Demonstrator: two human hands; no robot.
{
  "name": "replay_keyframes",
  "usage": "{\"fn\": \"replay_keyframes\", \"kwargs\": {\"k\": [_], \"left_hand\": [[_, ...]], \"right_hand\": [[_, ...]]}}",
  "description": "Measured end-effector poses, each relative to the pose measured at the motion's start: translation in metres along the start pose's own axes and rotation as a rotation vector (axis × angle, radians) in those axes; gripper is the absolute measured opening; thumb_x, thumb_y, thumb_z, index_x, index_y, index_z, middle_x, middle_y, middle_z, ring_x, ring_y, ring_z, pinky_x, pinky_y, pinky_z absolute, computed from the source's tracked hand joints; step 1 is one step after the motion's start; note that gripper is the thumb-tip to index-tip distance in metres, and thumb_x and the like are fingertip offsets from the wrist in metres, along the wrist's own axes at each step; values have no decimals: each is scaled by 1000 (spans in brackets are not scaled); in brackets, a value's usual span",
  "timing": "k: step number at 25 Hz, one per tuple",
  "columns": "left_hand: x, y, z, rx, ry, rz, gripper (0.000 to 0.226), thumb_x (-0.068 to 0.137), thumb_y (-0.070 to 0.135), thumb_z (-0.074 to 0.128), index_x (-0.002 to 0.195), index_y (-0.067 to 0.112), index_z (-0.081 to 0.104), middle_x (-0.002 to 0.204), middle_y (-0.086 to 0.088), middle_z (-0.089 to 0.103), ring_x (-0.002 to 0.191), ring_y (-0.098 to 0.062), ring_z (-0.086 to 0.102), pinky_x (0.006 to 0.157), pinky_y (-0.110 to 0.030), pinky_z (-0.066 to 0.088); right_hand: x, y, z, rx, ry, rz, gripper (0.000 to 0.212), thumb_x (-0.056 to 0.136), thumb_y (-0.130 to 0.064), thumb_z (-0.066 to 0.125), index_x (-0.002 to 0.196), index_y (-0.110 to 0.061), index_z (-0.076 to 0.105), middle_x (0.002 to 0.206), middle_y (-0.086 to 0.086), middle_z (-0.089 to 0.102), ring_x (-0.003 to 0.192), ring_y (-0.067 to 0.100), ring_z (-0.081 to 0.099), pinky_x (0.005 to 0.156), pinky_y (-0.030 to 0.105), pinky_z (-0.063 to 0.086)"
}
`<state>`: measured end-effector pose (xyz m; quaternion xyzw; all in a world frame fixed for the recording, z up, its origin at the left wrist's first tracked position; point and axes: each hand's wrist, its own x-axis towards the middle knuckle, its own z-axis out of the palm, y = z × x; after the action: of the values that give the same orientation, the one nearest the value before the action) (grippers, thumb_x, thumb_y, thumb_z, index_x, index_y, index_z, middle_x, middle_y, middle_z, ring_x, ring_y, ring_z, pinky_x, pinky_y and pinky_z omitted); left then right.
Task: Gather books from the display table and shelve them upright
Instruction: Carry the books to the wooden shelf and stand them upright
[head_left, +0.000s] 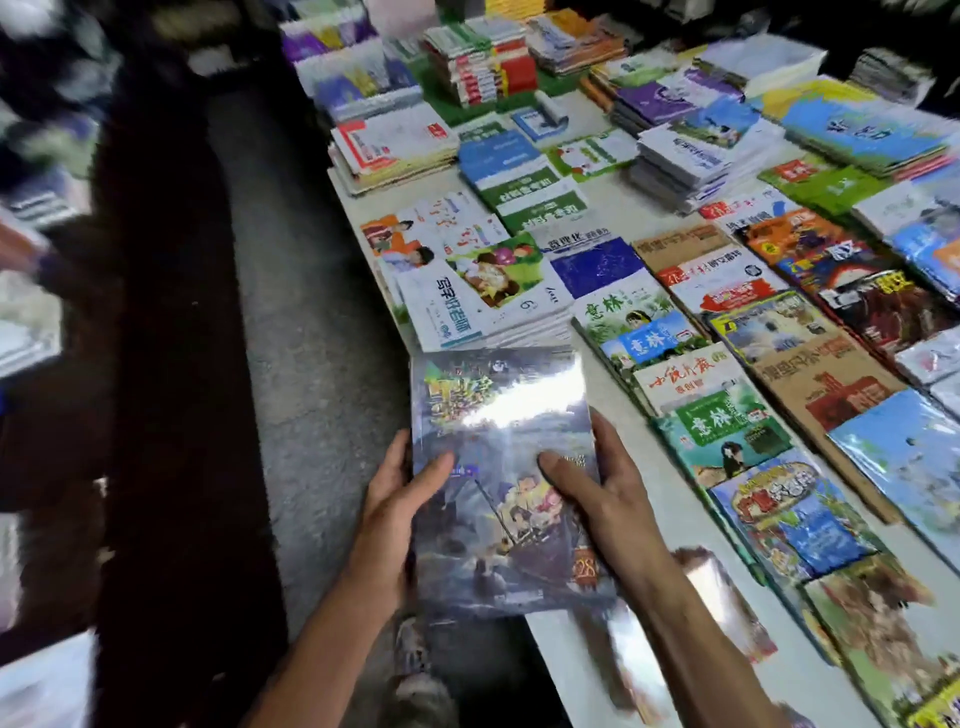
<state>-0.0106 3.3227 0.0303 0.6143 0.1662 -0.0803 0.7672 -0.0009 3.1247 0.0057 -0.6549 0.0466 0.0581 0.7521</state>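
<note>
Books (717, 415) are lying in rows on the tabletop (670, 525); stacks (480, 62) are sitting behind them, the floor (306, 338) lying left.

**Hidden, cropped and blurred areas**

Glare whitens the held book (506, 467) cover — its title unreadable. Fingers of both hands sit hidden beneath it. Left-side shelves (36, 218) smear into blur. The desk (691, 525) and its books run past the right edge.

Single head-worn wide-angle view, looking forward and down from close above the display table (613, 218), whose near edge runs diagonally. The floor aisle (291, 364) occupies the left; frame margins are blurred.
</note>
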Motion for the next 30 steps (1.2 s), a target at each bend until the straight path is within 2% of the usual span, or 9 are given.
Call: {"fn": "replay_keyframes", "kwargs": {"k": [4,6,8,12,17,20,22,26,30], "left_hand": [[-45,34,-72,-43,180,143,44,69,16,80,102,44,75,102,5,79,85,-12,76,60,-20,57],[-59,50,-108,-46,310,220,43,65,18,81,97,47,75,93,10,79,76,-5,75,55,-16,55],[-77,64,-150,-30,421,301,44,62,18,84,99,40,75,91,12,78,77,-3,73,57,-15,54],[-112,89,-232,-59,617,387,51,62,26,79,112,26,70,97,7,77,80,-9,71,59,-16,54],[-158,122,-328,-79,798,466,58,54,35,80,112,36,70,108,13,76,99,-13,72,79,-31,59],[-186,143,-377,-148,907,540,50,50,33,82,94,55,72,92,26,76,85,-1,73,68,-28,59],[-203,158,-398,-196,954,592,52,56,24,81,101,48,72,90,27,76,83,1,74,64,-23,60],[-236,194,-430,-235,1075,666,64,63,16,86,122,31,65,107,0,79,94,-28,75,74,-41,62],[-246,229,-449,-252,1196,772,57,75,5,76,126,28,63,103,1,80,85,-21,77,61,-29,61]], "right_hand": [[11,-20,90,-10,-199,-14,73,74,-44,77,141,-36,50,141,-5,62,130,20,59,106,50,50],[16,-24,138,-28,-312,-46,67,78,-42,77,139,-38,52,135,-11,66,124,13,63,95,35,58],[15,-26,191,-26,-439,-54,58,84,-31,77,137,-38,55,127,-13,71,114,10,69,81,20,58],[5,-33,295,11,-592,-57,63,79,-30,79,137,-32,56,124,-8,73,109,11,72,75,19,58],[-23,-50,417,72,-776,-84,63,77,-30,80,135,-30,57,126,-1,73,112,19,71,79,28,59],[-42,-69,487,98,-907,-95,61,80,-23,79,136,-28,57,126,1,73,110,20,72,80,32,60],[-49,-82,526,122,-973,-105,60,80,-18,77,136,-26,57,122,1,74,105,18,73,77,30,61],[-62,-107,606,163,-1165,-70,61,78,-15,79,134,-28,59,122,7,74,108,33,72,87,50,60],[-59,-128,665,198,-1338,-64,66,75,-21,82,136,-25,58,127,11,72,117,39,66,98,55,53]]}}
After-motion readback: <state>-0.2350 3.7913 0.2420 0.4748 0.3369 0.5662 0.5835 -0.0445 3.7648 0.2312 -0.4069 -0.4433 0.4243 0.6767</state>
